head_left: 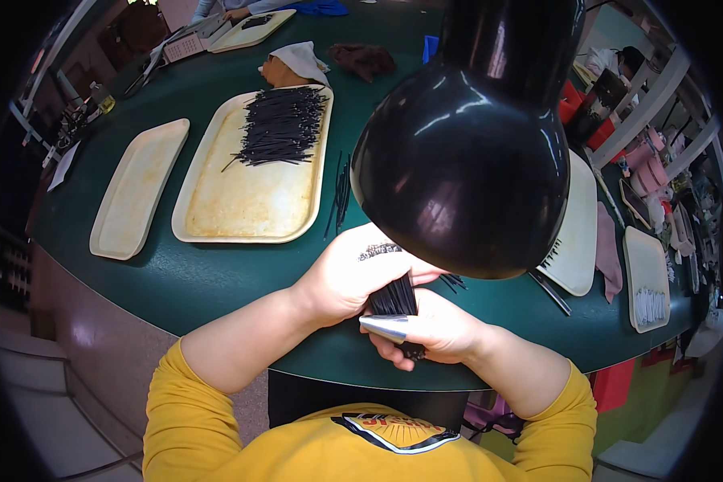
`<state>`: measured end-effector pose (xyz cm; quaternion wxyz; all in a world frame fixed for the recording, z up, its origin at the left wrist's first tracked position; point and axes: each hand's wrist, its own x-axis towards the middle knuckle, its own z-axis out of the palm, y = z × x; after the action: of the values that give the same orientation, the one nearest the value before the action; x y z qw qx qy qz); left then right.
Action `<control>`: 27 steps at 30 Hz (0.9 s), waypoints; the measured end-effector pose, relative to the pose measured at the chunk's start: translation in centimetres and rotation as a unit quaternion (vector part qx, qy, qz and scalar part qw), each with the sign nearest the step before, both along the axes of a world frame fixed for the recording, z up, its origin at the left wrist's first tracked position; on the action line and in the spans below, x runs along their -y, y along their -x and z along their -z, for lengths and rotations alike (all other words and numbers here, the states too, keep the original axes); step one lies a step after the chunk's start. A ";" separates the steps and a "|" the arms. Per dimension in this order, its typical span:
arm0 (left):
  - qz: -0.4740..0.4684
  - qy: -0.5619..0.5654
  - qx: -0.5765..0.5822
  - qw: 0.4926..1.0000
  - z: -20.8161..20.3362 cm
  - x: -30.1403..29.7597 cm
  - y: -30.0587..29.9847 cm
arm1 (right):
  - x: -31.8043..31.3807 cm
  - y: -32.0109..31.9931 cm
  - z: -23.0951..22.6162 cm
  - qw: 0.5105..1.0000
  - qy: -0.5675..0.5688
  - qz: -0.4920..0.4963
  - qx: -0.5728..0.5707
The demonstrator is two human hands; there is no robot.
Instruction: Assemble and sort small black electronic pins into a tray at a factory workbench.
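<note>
Under the lamp, both hands grip a bundle of thin black sticks (393,299). My left hand (341,273) is closed round its upper part, and dark stick ends show in the glare by its knuckles. Lower down, my right hand (446,328) is wrapped round the same bundle. A pointed silver metal cap (387,325) sits at my right thumb and lies across the sticks. Below it, the lower stick ends poke out among the right fingers. More black sticks (341,197) lie loose on the green table, left of the lamp.
A black lamp (462,173) hangs close over my hands. A cream tray (249,237) with piled black sticks (283,124) stands ahead left, beside a narrower bare tray (136,189). At right are a partly hidden tray (580,233), a metal tool (550,293) and a tray of whitish pieces (649,257).
</note>
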<state>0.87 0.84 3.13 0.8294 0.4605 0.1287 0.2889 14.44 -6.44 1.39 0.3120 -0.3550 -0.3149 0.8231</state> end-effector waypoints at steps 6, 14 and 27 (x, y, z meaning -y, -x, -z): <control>0.064 0.035 0.036 0.997 0.4 -0.6 0.4 | 0.4 0.7 -0.1 0.998 0.005 0.016 0.054; 0.085 0.140 0.166 0.972 1.2 -1.0 0.6 | 0.1 -0.3 -0.1 0.991 0.045 0.028 -0.123; -0.028 -0.131 -0.137 0.981 -0.5 0.3 0.5 | 0.2 0.9 -0.5 0.998 -0.020 -0.006 0.060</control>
<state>0.35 0.53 3.59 0.7278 0.5968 0.2148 0.2608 13.55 -6.60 1.94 0.2947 -0.3953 -0.3514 0.7959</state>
